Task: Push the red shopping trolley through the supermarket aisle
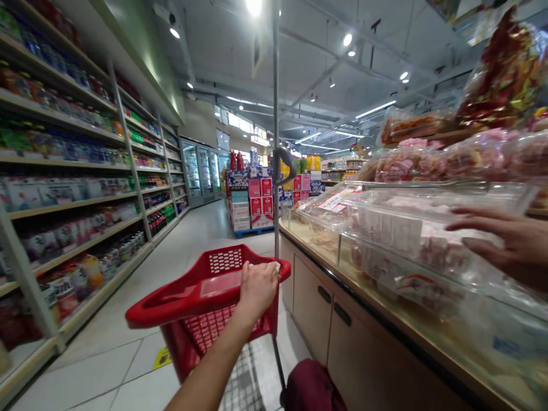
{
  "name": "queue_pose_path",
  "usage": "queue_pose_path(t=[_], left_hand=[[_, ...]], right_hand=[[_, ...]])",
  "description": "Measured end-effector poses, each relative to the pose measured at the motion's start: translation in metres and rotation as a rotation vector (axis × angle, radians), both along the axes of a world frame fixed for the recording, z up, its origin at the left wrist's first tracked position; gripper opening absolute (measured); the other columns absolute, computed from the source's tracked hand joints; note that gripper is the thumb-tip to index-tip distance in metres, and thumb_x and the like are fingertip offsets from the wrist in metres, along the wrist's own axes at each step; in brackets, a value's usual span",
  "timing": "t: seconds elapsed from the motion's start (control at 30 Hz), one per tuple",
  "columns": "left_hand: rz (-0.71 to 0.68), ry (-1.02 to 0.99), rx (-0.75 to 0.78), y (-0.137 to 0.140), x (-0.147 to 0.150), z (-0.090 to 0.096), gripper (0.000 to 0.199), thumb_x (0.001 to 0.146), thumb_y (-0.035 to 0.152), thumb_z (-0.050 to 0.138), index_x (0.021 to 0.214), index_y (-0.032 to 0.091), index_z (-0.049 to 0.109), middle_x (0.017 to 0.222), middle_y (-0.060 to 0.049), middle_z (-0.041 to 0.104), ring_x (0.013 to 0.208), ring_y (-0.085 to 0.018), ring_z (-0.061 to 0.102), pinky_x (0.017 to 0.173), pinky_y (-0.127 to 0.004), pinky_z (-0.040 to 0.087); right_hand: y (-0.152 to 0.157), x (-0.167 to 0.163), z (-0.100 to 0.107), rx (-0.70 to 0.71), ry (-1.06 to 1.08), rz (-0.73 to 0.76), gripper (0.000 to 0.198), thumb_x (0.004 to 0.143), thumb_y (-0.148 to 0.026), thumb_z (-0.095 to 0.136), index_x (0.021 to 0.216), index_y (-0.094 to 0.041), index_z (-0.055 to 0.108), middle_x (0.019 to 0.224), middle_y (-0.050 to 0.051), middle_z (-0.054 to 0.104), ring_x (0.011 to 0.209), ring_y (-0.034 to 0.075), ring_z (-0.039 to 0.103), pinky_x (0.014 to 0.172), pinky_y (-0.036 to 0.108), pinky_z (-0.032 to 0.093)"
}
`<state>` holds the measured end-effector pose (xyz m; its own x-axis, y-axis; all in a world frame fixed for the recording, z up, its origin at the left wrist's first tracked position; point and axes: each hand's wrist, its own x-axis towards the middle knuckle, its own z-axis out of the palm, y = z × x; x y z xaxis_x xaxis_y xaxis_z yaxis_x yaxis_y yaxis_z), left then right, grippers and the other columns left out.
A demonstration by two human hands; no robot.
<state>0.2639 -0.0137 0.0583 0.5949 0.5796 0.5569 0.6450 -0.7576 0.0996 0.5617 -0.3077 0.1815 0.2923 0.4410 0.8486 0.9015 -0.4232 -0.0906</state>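
- L. hand [259, 288]: fingers closed over near rim of cart, R. end; small white item [277, 266] at fingertips.
- Red plastic shopping cart w/ perforated basket walls [149, 315]: ctr. foreground, on floor, just beside counter; flat panel set in its handle.
- R. hand [509, 242]: open, fingers extended & parted, nothing gripped; over clear packs at far R. Contact w/ plastic: can't tell from this angle.
- Clear plastic packs w/ pale pink contents [445, 242]: in display counter, below & beside R. hand; white rectangular label w/ red print [336, 201] on one toward far end.
- Long display counter w/ clear upper wall & light-brown cabinet doors [311, 305]: R. side; dark oval door handles [342, 314].
- Pink-toned goods in clear wrap [411, 162]: upper R., behind packs.
- Shiny red-&-gold foil bag [499, 85]: top R., above same.
- Thin grey metal pole [276, 97] w/ dark curved hook [287, 165]: upright, near counter's end.
- Pale wood-edged shelving, multi-tier [85, 208]: L. side, stocked w/ bottles & packs.
- Stacked pink, white & blue cartons [261, 200]: mid-aisle, on blue pallet [254, 231].
- Glass-door coolers [201, 168]: back L.
- Pale tile floor [107, 337]: yellow rectangular sticker [161, 358] L. of cart.
- Dark-red cloth [314, 385]: btm. ctr., R. of cart.
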Motion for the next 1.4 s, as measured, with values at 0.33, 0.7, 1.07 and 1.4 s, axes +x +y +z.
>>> queue_pose_path(t=[0.33,0.7,1.07,1.4], left_hand=[[-0.061,-0.021,0.091,0.0,0.023,-0.008,0.028,0.082,0.02,0.035,0.103,0.026,0.052,0.088,-0.002,0.064,0.086,-0.018,0.055,0.09,-0.042,0.027],[0.31,-0.181,0.138,0.016,-0.11,-0.018,0.028,0.079,0.019,0.04,0.102,0.026,0.055,0.116,-0.002,0.057,0.109,-0.022,0.048,0.099,-0.054,0.017],[0.193,-0.068,0.044,0.004,-0.105,-0.012,0.033,0.078,0.014,0.036,0.101,0.028,0.056,0.112,0.001,0.059,0.107,-0.015,0.049,0.098,-0.041,0.03],[0.106,-0.108,0.074,-0.014,-0.077,-0.02,0.039,0.075,0.011,0.037,0.11,0.022,0.052,0.117,-0.003,0.056,0.112,-0.016,0.045,0.102,-0.041,0.03]], right_hand=[[0.119,-0.121,0.005,-0.241,-0.319,0.515,0.028,0.079,-0.019,0.038,0.092,-0.02,0.062,0.102,0.004,0.063,0.095,0.015,0.055,0.083,0.032,0.04],[0.27,-0.181,-0.138,-0.418,0.157,0.615,0.032,0.085,-0.022,0.032,0.073,-0.017,0.061,0.078,0.005,0.063,0.084,0.016,0.053,0.081,0.028,0.033],[0.28,-0.226,-0.159,-0.14,0.303,0.946,0.033,0.088,-0.027,0.028,0.099,-0.021,0.058,0.096,0.004,0.064,0.089,0.015,0.056,0.082,0.029,0.037],[0.28,-0.234,-0.169,-0.078,0.35,1.0,0.032,0.086,-0.028,0.031,0.105,-0.018,0.055,0.098,0.006,0.063,0.091,0.018,0.055,0.084,0.034,0.04]])
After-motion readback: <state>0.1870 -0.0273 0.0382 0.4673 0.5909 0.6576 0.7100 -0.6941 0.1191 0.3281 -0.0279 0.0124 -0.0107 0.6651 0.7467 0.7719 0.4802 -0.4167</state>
